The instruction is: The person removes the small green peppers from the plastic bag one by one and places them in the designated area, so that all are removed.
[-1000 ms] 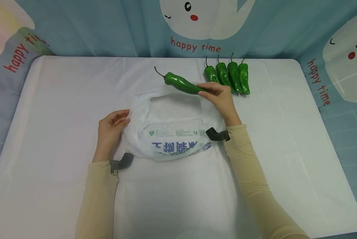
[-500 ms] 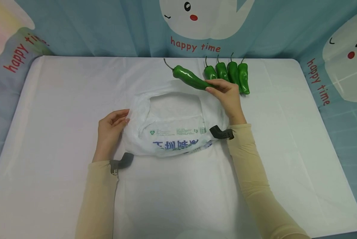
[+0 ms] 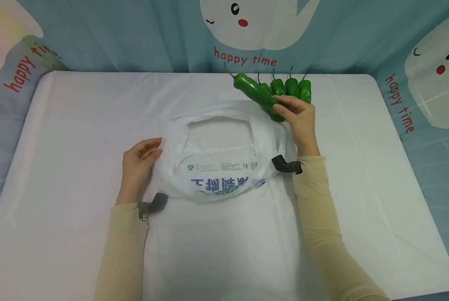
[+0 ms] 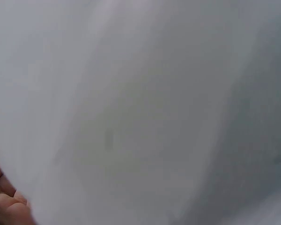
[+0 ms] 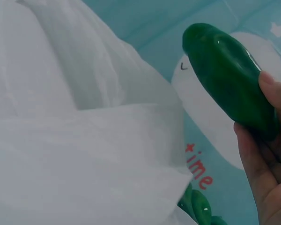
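A white plastic bag [image 3: 168, 167] with blue and green print lies in the middle of the table, its mouth gaping upward. At its left edge my left hand [image 3: 139, 165] pinches the plastic between thumb and fingers; in the left wrist view the bag fills nearly everything. My right hand [image 3: 301, 121] holds a green pepper [image 3: 252, 88] by its lower end, stem pointing to the back left, beyond the bag's back right rim. The right wrist view shows this pepper [image 5: 227, 75] raised beside the bag [image 5: 84, 164], between thumb and fingers.
Several more green peppers [image 3: 292, 87] lie in a row at the table's back edge, partly hidden by the right hand and the held pepper. A blue curtain [image 3: 134, 37] with cartoon prints hangs behind the white table [image 3: 66, 125].
My right hand has carried the pepper to the right and back, from over the bag's back rim to in front of the pepper row. The left hand has stayed still.
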